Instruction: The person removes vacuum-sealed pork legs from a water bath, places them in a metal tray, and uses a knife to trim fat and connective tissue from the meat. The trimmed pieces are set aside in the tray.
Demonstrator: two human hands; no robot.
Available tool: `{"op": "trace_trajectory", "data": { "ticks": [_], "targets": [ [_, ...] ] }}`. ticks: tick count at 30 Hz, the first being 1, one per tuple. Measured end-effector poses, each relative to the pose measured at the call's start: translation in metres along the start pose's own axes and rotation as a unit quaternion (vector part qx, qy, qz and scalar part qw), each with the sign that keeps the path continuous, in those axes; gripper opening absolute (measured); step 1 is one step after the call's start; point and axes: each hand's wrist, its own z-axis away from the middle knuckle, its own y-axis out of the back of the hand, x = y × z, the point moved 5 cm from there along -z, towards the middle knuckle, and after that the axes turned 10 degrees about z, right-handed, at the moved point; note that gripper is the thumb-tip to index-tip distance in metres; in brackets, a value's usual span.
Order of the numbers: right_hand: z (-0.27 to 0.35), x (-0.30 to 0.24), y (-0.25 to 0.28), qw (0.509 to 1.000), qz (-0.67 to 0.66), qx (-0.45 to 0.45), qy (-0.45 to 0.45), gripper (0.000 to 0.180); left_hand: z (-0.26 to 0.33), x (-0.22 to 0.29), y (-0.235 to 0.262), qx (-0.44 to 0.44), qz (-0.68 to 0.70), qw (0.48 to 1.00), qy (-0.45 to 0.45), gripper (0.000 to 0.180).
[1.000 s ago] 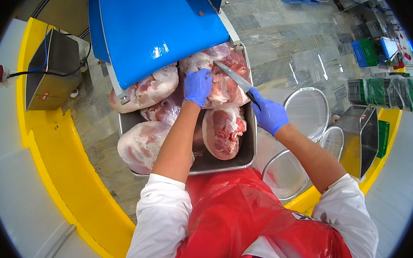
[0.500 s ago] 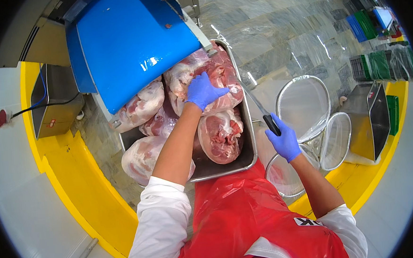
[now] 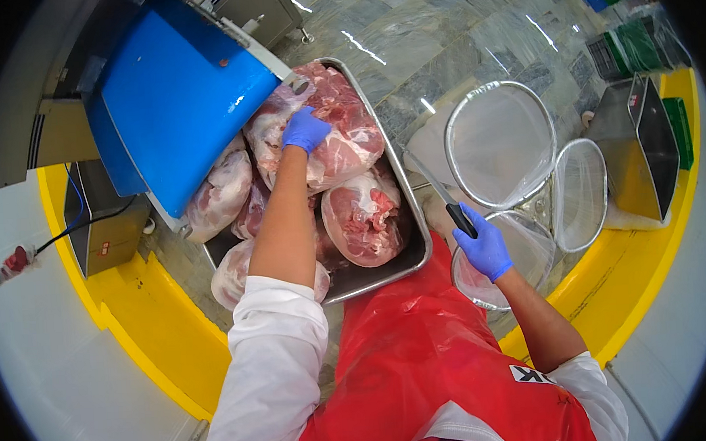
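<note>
Head view: our left blue-gloved hand presses flat, fingers spread, on a large raw pink meat joint in the steel tray, steadying it, while our right hand grips a black-handled knife clear, blade off to the side.

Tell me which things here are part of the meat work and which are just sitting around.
In use:
left hand on a meat cut
right hand holding the knife
metal tray of meat
blue chute

Lying about:
round mesh screens
steel box
grey box
green crates
</note>
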Motion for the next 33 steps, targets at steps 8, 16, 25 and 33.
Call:
{"op": "trace_trajectory", "data": {
  "ticks": [8, 16, 25, 33],
  "targets": [
    [0.058, 0.044, 0.014, 0.997, -0.044, 0.057, 0.029, 0.062, 0.034, 0.002, 0.003, 0.063, 0.017, 0.992, -0.103, 0.040],
    [0.103, 0.061, 0.000, 0.994, -0.101, 0.043, 0.000, 0.062, 0.143, -0.008, 0.024, 0.028, 0.085, 0.978, -0.191, 0.029],
    [0.125, 0.038, 0.023, 0.993, -0.111, 0.040, -0.001, 0.061, 0.242, -0.003, 0.033, -0.029, 0.110, 0.948, -0.299, 0.036],
    [0.099, -0.013, 0.030, 0.995, -0.055, 0.010, 0.086, 0.056, 0.285, 0.005, 0.039, -0.044, 0.076, 0.935, -0.344, 0.039]
  ]
}}
